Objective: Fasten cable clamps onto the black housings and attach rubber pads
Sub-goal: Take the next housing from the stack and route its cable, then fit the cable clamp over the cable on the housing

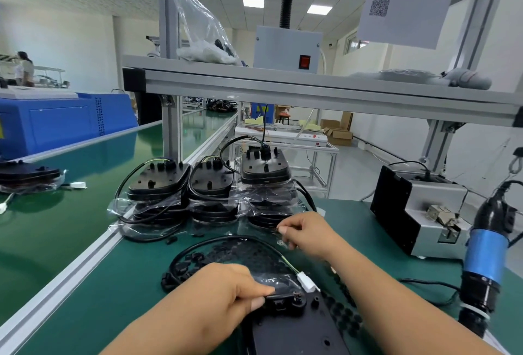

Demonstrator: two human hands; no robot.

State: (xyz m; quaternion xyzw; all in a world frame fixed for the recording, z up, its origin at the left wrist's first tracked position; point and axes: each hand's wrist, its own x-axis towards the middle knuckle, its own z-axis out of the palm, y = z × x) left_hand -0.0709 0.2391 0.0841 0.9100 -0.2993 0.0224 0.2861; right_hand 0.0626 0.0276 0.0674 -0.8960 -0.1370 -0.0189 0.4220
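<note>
Two hands: left fingers (254, 296) pinched on black housing (294, 326), right fingers (283, 231) curled beyond.

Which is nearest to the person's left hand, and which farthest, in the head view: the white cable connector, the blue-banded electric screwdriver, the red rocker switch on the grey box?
From the left hand:
1. White cable connector, just to its right.
2. Blue-banded electric screwdriver, hanging far right.
3. Red rocker switch, on the shelf above.

A blue machine (56, 120) stands beyond the green conveyor belt (70, 213).
</note>
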